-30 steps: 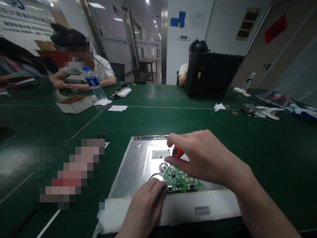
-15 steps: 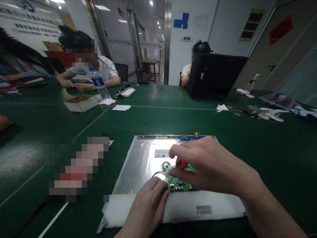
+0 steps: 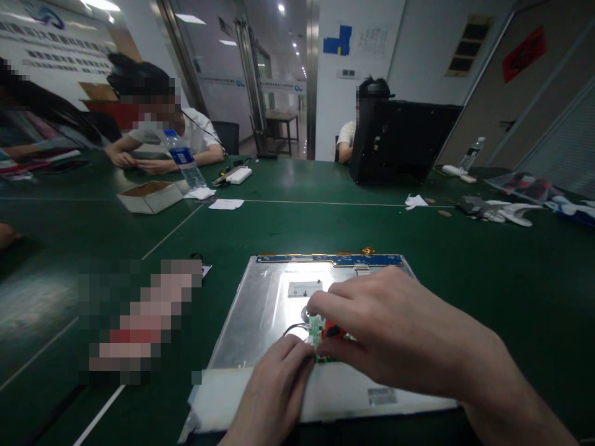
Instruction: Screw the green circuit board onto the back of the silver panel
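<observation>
A flat metal display panel [image 3: 246,310] lies in front of me, with a blue strip board [image 3: 302,260] along its far edge and a white band along its near edge. On it sits a green circuit board [image 3: 315,323], mostly covered by my right hand [image 3: 385,328]. That hand is closed around the red and black handle of a screwdriver [image 3: 333,329]; the tip is hidden. With fingers curled together, my left hand [image 3: 281,378] grips the board's near left edge. Thin dark wires [image 3: 294,327] run beside its fingertips.
A pixelated item [image 3: 153,316] lies on the green table [image 3: 279,229] to the left. Further off are an open box [image 3: 151,198], a water bottle [image 3: 183,158], gloves [image 3: 502,210] and a large black casing [image 3: 406,142]. Several people sit around the table.
My right hand has moved slightly left and nearer, taking the screwdriver with it and covering more of the circuit board. The left hand stays at the board's edge.
</observation>
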Demonstrator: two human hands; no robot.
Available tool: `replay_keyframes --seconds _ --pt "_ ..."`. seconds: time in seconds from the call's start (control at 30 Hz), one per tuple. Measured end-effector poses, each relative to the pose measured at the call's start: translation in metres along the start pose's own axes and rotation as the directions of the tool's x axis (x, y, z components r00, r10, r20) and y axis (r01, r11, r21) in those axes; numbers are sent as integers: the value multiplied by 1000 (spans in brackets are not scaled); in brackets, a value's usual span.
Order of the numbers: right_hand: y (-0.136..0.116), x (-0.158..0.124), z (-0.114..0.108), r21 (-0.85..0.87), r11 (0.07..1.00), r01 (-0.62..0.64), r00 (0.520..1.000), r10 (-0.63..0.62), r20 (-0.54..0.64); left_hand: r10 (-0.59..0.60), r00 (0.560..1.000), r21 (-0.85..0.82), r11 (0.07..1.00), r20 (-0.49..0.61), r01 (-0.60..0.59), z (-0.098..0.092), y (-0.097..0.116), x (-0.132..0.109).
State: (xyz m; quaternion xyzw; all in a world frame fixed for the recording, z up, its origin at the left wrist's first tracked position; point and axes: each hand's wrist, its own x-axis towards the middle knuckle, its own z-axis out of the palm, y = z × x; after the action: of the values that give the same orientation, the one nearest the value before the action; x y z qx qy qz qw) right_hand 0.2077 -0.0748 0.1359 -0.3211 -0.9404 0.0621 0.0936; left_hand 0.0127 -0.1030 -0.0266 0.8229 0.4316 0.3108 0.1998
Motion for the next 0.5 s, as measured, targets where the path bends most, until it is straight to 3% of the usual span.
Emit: replay_keyframes --seconds 0.5 --pt "2 5 8 6 999 40 995 -40 86 -50 998 28 998 29 49 -2 4 0"
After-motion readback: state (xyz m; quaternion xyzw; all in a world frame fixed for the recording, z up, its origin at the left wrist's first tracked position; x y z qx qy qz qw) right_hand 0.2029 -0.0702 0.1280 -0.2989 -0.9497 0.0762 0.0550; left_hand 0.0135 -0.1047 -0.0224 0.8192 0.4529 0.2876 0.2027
